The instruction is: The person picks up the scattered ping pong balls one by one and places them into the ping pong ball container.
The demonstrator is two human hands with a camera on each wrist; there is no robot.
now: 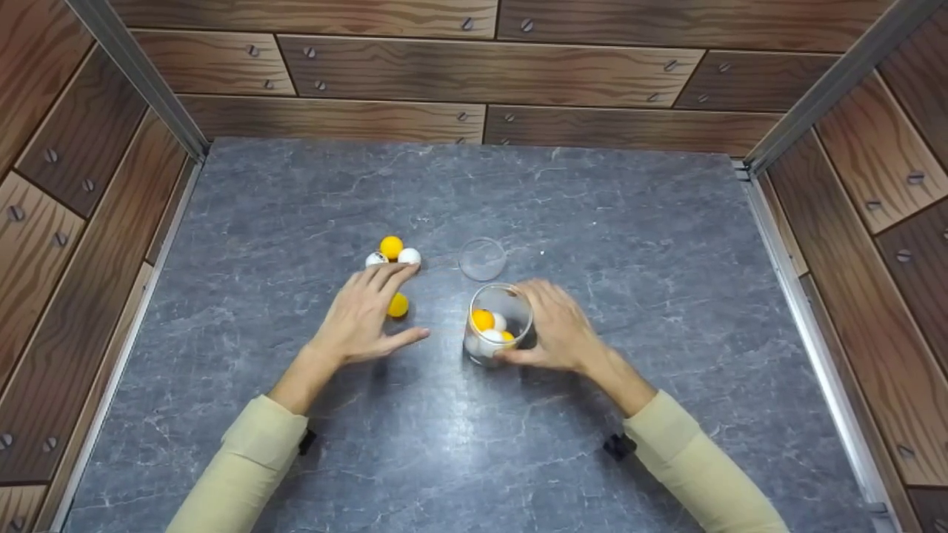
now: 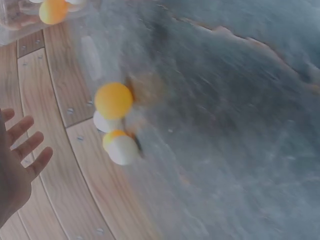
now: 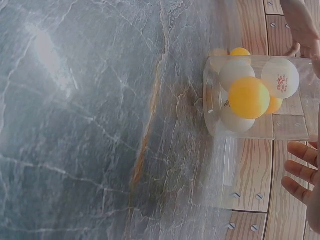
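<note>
My right hand [image 1: 559,329] grips a clear round jar [image 1: 472,354] from its right side, thumb at the front and fingers behind. Inside the jar lie several table tennis balls, among them a yellow one [image 3: 248,97] and a white one with red print [image 3: 280,79]. To the jar's left, my left hand [image 1: 361,318] is spread with nothing in it, thumb apart from the fingers. A loose yellow ball [image 1: 398,305] sits between that thumb and the fingers, without contact in the left wrist view. Beyond the fingertips are a white ball [image 1: 409,257], another yellow ball [image 1: 392,246] and a printed white ball [image 1: 376,259].
A clear round lid [image 1: 482,259] lies flat just behind the jar. The grey marbled tabletop [image 1: 629,237] is bounded by wood-patterned panels [image 1: 489,70] at the back and both sides, with metal rails [image 1: 807,318] along the side edges.
</note>
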